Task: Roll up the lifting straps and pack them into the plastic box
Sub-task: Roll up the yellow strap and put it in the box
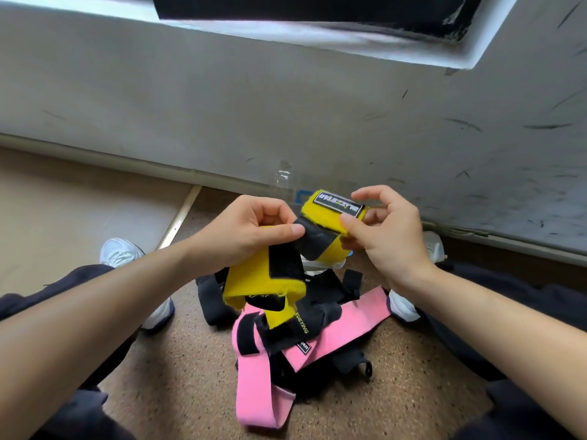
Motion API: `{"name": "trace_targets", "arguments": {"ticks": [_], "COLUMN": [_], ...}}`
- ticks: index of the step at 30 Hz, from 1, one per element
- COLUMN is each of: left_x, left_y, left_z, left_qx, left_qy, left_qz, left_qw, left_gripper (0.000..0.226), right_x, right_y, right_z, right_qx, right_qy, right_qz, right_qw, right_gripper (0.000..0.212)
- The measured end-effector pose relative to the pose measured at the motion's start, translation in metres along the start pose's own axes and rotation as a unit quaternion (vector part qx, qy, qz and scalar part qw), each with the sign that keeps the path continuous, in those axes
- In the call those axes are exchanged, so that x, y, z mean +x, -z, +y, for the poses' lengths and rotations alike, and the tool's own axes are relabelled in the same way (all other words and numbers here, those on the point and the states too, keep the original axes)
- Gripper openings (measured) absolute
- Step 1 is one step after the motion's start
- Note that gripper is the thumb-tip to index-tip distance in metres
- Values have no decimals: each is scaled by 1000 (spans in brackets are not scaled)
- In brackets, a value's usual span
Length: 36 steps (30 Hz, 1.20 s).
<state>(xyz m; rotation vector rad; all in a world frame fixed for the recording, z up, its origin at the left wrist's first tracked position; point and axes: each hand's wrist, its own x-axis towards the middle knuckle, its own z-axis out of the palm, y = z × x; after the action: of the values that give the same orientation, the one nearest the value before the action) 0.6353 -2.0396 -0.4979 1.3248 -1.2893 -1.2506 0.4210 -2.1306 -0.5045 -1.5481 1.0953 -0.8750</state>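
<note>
I hold a yellow lifting strap point(327, 214) with black patches and a black label up in front of me. My left hand point(251, 230) pinches its black middle part between thumb and fingers, and a yellow end hangs below that hand. My right hand point(384, 230) grips the labelled end, thumb on the yellow edge. Under my hands, a pile of straps lies on the floor: a pink strap point(320, 338), black straps point(320, 300) and more yellow. The clear plastic box point(287, 182) shows faintly behind the hands, by the wall.
I sit on a speckled brown floor point(178, 376) with legs spread, in dark trousers and white shoes point(120, 252). A scuffed grey wall point(286, 106) rises close ahead. A beige board point(79, 211) lies on the left.
</note>
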Motion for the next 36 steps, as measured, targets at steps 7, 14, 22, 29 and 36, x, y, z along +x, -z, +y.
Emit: {"name": "trace_targets", "arguments": {"ticks": [7,14,22,29,36], "left_x": [-3,-6,0,3,5], "left_y": [6,13,31,48,39], "left_z": [11,12,19,22,24], "left_qx": [142,152,67,-20,-48], "left_qy": [-67,-64,-19,-21,-57], "left_qz": [-30,-53,48,88,-6], "left_qw": [987,985,996,996,997], "left_gripper": [22,19,12,3,29], "right_x": [16,21,26,34,40], "right_y": [9,-9,5,12,-17], "right_z": [-28,-35,-21,-18,-27], "right_qx": [-203,-158,-120,96,148], "right_qy": [194,75,93,-24,-67], "right_qz": [-268,-416,-352,-379,-538], "right_qw": [921,892,924,920,827], "right_gripper": [44,27,27,20,35]}}
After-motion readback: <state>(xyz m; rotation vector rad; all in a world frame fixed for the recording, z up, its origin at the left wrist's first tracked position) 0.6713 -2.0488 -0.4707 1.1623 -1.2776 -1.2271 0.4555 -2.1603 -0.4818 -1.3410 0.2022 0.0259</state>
